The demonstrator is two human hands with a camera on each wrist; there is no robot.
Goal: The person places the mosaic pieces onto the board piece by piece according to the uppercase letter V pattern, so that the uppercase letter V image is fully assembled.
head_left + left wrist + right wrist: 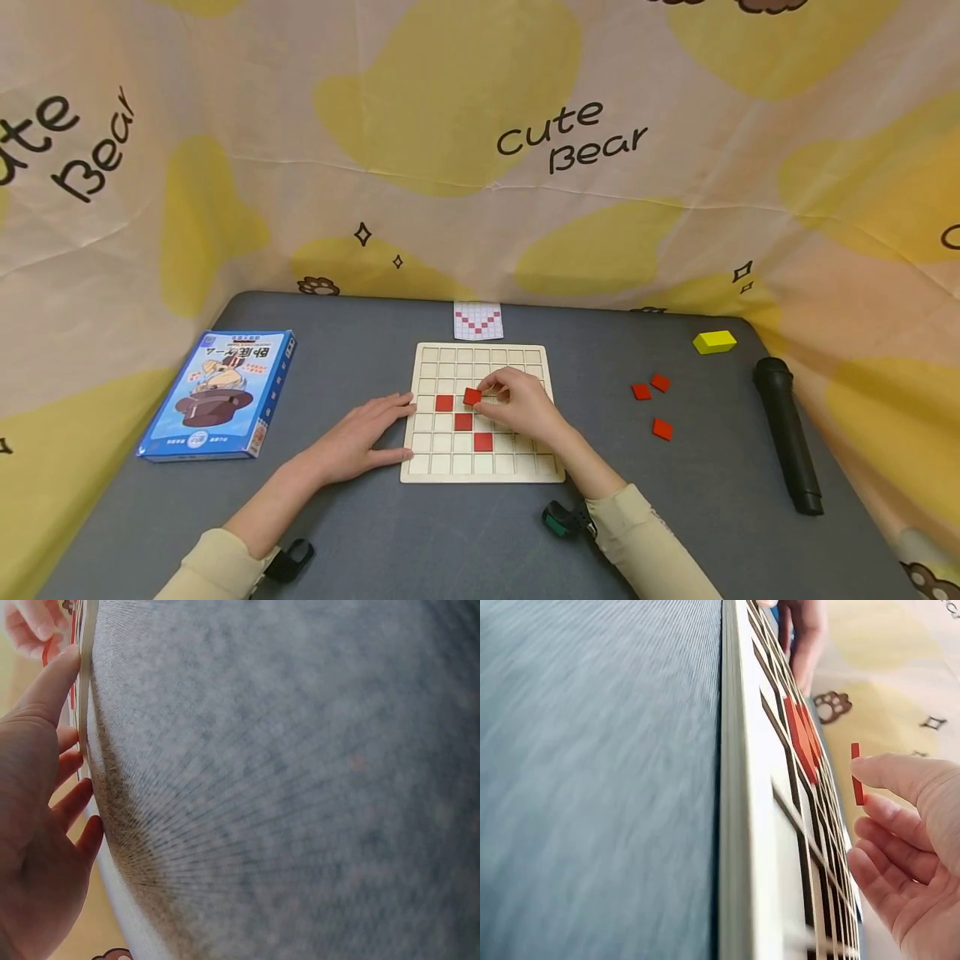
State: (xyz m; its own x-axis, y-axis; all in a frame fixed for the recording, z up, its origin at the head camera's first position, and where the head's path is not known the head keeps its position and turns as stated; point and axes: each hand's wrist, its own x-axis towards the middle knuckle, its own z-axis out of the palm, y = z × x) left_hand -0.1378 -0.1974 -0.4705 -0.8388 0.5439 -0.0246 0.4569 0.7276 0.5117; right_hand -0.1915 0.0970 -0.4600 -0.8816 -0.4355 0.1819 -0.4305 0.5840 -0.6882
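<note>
A pale grid board (431, 462) lies mid-table, with red square tiles set in its cells: one tile (444, 403) at the left, another tile (463, 422) diagonally below it, and a third tile (483, 442) lower right. Above the board, my right hand (525, 407) pinches a loose red tile (472, 397) between thumb and fingers; the right wrist view shows this tile (857, 774) edge-on, raised off the grid. My left hand (366, 439) rests at the board's left edge, fingers extended, thumb and fingertips touching the rim (86, 675).
Behind the board lies a pattern card (477, 322) with a red V of squares. Loose red tiles (641, 392), a yellow block (715, 342) and a black microphone (787, 437) are to the right. A blue box (217, 396) lies on the left. Patterned cloth (450, 167) hangs behind.
</note>
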